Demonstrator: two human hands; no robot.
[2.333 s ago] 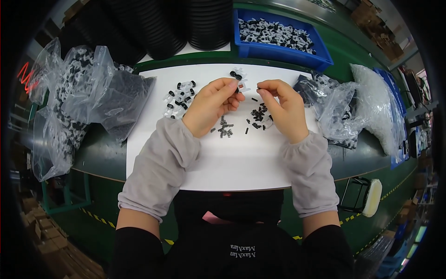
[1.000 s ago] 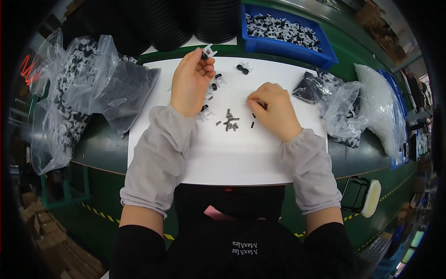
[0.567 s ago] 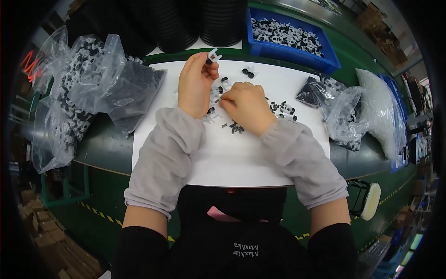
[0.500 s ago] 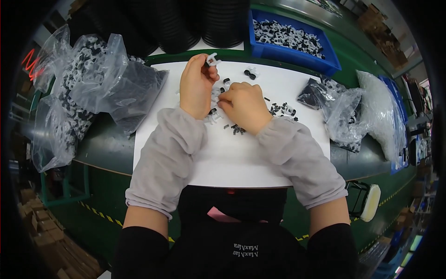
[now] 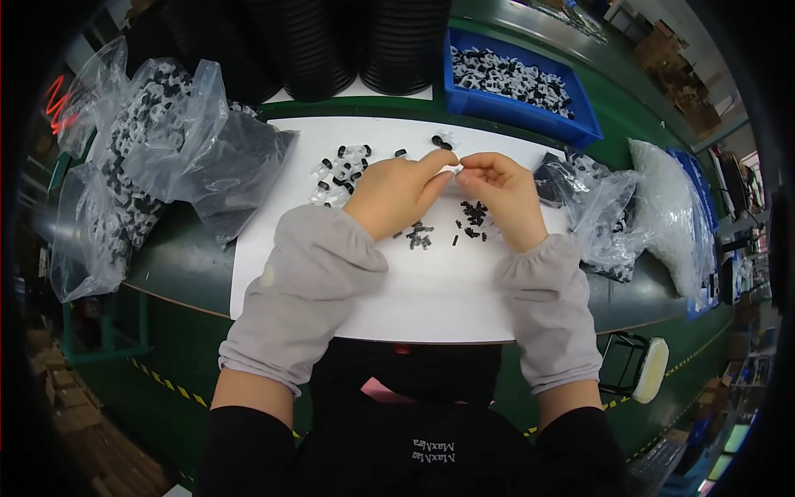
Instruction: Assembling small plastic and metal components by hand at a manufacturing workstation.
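My left hand [image 5: 391, 190] and my right hand [image 5: 508, 199] meet fingertip to fingertip over the right half of a white sheet [image 5: 397, 302]. Both are closed in a pinch around a small white plastic part [image 5: 452, 169], mostly hidden by the fingers. Left of my left hand lies a loose group of white-and-black plastic clips [image 5: 338, 176]. Small black pins [image 5: 474, 214] are heaped below my right hand, and a few dark grey pieces [image 5: 421, 235] lie between the wrists. Beyond the fingertips sits another black-and-white clip [image 5: 442, 142].
A blue bin [image 5: 522, 116] full of white-and-black parts stands at the far right. Clear bags of parts [image 5: 137, 166] rest at left, more bags [image 5: 609, 203] at right. Black ribbed stacks [image 5: 315, 50] line the back. A stool [image 5: 650, 370] is at lower right.
My left hand has come down and right from its raised place with the white part. My right hand has moved right, off the clips, and the fingertips of both hands now meet.
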